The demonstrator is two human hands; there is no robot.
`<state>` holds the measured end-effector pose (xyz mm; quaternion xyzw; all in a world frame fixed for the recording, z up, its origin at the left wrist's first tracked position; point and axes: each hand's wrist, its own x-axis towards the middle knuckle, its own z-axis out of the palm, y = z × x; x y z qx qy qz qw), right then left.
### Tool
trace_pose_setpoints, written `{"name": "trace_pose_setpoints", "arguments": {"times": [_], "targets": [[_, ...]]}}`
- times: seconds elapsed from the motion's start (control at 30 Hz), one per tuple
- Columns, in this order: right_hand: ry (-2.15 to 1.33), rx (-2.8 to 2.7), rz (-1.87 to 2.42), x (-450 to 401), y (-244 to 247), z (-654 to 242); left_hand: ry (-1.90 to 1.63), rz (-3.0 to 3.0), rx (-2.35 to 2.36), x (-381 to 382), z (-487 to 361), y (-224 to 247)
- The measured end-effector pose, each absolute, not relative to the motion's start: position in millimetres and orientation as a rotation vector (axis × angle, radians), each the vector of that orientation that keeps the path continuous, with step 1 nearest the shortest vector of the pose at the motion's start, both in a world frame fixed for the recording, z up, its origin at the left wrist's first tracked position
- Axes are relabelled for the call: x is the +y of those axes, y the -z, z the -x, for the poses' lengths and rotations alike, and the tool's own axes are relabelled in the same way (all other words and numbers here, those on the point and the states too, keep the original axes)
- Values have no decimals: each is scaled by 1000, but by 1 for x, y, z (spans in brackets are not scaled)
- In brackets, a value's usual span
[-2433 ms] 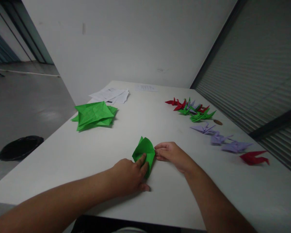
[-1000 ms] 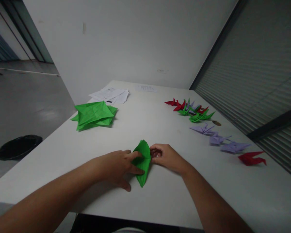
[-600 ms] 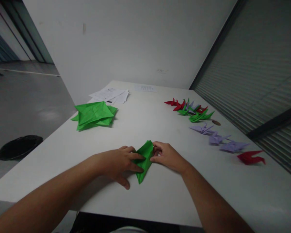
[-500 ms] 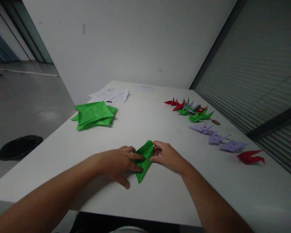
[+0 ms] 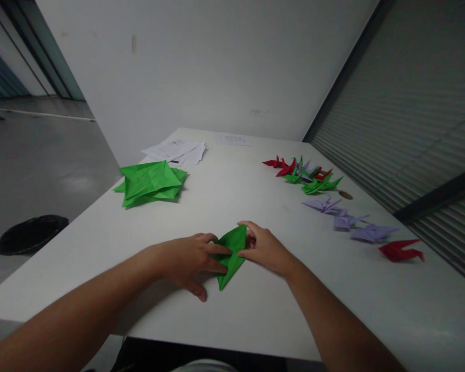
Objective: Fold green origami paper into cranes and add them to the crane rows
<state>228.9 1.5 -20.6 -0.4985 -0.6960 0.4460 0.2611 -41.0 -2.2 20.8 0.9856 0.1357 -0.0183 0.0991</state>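
White and smooth, the worktop (image 5: 225,199) runs away from the person to a pale wall (image 5: 217,67), with slatted blinds (image 5: 418,103) along its right edge and grey floor (image 5: 42,155) past its left edge. On that floor, beside the left edge, stands a bin (image 5: 31,235) lined in black.

Near the middle of the worktop's near edge, set a little in from it, lies a piece of folded green paper (image 5: 235,243), one narrow point aimed at the near edge and another slanting towards the far right. The left hand (image 5: 196,261) is spread, palm down, two of its fingers lying across the paper and its thumb stretched out on the worktop just beside it. The right hand (image 5: 261,248) is curled at the paper's right side, gripping that edge between thumb and fingers (the fingertips behind the paper are hidden), with the forefinger at the upper point.

By the left edge rests a stack of green folded sheets (image 5: 151,183), and behind it, at the far left corner, some printed pages (image 5: 174,151) overlap. Another sheet (image 5: 232,139) lies flat along the far edge. A cluster of red, green and lilac paper cranes (image 5: 313,186) sits towards the far right corner, near a brown disc (image 5: 345,195); three lilac cranes (image 5: 346,221) and a red crane (image 5: 401,251) follow the right edge nearer the person.
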Motion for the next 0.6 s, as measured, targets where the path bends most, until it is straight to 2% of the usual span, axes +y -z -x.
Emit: {"name": "trace_pose_setpoints", "arguments": {"times": [0.3, 0.5, 0.6], "targets": [[-1113, -1896, 1446, 1, 25, -226, -102, -2908, 364, -1, 42, -18], [-1087, -1909, 1460, 1, 24, -226, -214, -2958, 541, -6, 40, -30], [-1072, -1929, 1468, 1, 21, -224, -223, -2959, 432, -18, 33, -30]]}}
